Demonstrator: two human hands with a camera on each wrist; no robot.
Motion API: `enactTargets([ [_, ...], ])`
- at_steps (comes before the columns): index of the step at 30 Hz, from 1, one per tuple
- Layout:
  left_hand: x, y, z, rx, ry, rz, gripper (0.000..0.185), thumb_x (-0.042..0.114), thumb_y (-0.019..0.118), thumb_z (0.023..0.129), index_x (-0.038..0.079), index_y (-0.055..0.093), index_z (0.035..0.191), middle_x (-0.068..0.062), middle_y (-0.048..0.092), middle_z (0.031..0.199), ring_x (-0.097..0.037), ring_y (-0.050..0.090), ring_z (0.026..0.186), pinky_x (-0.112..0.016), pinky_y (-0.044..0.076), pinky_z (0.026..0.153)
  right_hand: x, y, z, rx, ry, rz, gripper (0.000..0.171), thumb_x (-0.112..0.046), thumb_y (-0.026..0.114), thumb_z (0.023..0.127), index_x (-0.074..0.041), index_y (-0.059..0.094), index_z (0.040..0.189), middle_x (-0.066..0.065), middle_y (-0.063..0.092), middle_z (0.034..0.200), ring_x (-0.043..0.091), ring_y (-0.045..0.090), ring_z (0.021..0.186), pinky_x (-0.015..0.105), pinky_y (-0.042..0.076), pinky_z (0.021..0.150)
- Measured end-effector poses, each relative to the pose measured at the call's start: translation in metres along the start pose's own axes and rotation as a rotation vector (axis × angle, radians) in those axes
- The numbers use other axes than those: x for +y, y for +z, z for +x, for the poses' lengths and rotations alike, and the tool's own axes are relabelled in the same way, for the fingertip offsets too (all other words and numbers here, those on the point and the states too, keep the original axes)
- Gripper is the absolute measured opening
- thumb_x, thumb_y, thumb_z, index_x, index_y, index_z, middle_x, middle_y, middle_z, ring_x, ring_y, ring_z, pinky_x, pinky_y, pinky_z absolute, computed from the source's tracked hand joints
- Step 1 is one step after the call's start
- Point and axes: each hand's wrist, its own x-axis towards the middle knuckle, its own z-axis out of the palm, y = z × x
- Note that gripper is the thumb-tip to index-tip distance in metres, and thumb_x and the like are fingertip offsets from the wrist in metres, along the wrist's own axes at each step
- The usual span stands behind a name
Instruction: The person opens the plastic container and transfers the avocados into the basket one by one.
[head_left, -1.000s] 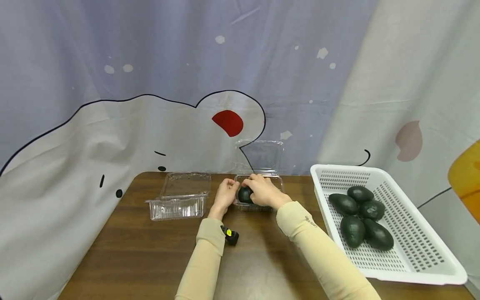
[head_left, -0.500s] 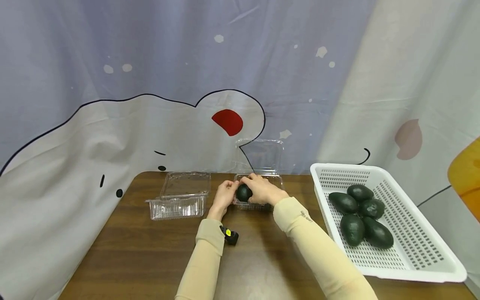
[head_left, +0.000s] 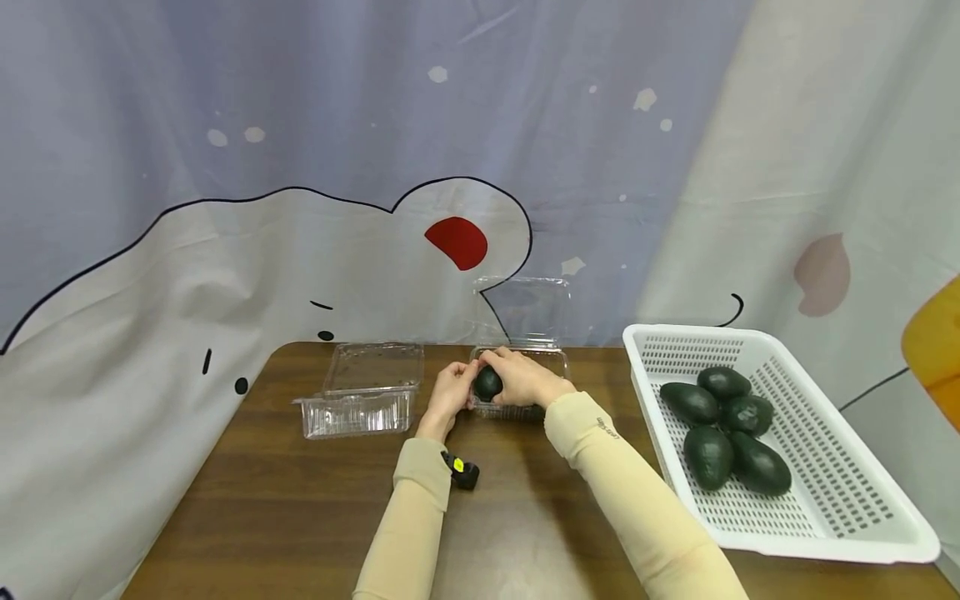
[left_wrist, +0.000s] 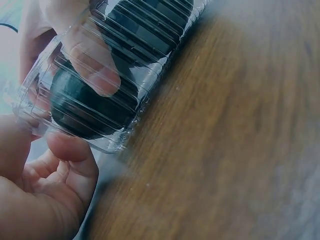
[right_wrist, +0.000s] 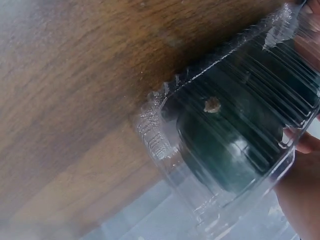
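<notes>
A clear plastic clamshell container stands at the table's far edge, its lid raised. My left hand holds the container's left end, thumb and curled fingers at the rim in the left wrist view. Reaching in from the right, my right hand grips a dark green avocado at the left end. Through the ribbed wall, the left wrist view shows a right-hand finger against that avocado. A second avocado lies in the container's right end, its stem scar facing the right wrist camera; from the head it is mostly hidden under my right hand.
Another open clamshell container sits to the left on the wooden table. At the right, a white perforated basket holds several avocados. A patterned curtain hangs right behind the table.
The right hand and the avocado it grips have shifted slightly left, toward the left hand, over the last second. My left hand stays at the container's left end.
</notes>
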Motion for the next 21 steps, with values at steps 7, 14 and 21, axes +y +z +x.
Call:
enactTargets([
  [7,-0.001,0.001,-0.002,-0.009,-0.015,-0.004,0.033,0.038,0.055,0.101,0.005,0.055,0.099,0.001,0.045,0.06,-0.01,0.042,0.046,-0.023,0.04,0.045,0.003,0.001,0.0,0.004,0.01,-0.034,0.06,-0.02,0.083,0.074,-0.022,0.053,0.125,0.007,0.056,0.121,0.025,0.057,0.106,0.039,0.047,0.089],
  [14,-0.002,0.0,-0.002,0.003,0.002,0.017,0.031,0.036,0.056,0.101,0.005,0.056,0.101,0.0,0.046,0.062,-0.01,0.044,0.048,-0.024,0.043,0.046,0.004,-0.006,0.0,0.011,0.003,-0.038,0.058,-0.021,0.082,0.073,-0.023,0.054,0.123,0.005,0.055,0.119,0.023,0.056,0.101,0.037,0.047,0.086],
  [21,0.001,0.001,0.0,0.03,0.026,0.013,0.028,0.032,0.058,0.1,0.005,0.056,0.097,0.0,0.045,0.059,-0.009,0.042,0.044,-0.023,0.04,0.043,-0.003,-0.035,-0.009,0.02,-0.017,-0.089,0.06,-0.021,0.082,0.071,-0.02,0.053,0.124,0.007,0.054,0.115,0.026,0.054,0.099,0.04,0.048,0.081],
])
